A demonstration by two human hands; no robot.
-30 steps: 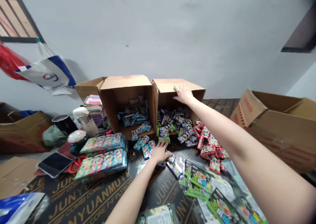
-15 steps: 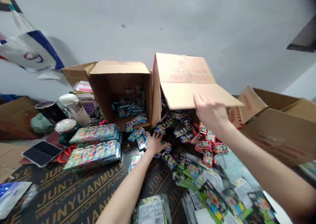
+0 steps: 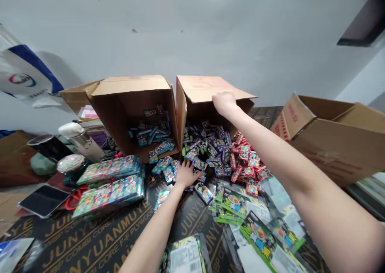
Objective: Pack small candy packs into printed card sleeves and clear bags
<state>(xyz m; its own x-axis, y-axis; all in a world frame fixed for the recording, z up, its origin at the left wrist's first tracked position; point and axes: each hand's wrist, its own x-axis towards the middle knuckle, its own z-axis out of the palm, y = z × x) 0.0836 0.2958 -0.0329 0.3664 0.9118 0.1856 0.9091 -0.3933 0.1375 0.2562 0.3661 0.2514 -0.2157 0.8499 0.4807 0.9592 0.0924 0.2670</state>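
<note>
My right hand (image 3: pixel 225 103) is closed on the top flap (image 3: pixel 207 89) of the middle cardboard box, whose open side faces me. Small purple packets (image 3: pixel 210 140) spill from inside that box onto the table. My left hand (image 3: pixel 187 174) lies with fingers spread on the packets in front of the boxes. Blue packets (image 3: pixel 168 169) sit just left of that hand, and red packets (image 3: pixel 245 160) are heaped to the right. The left cardboard box (image 3: pixel 129 86) also opens toward me, with blue packets inside.
Wrapped stacks of packets (image 3: pixel 111 193) lie at left, near a phone (image 3: pixel 43 201), red scissors (image 3: pixel 75 197) and a white-lidded bottle (image 3: pixel 81 138). Printed plastic bags (image 3: pixel 258 237) spread at front right. Another open carton (image 3: pixel 337 148) stands at far right.
My right hand has moved up and back with the box flap, so the flap is lifted and the purple packets inside now show. My left hand has stayed on the packets.
</note>
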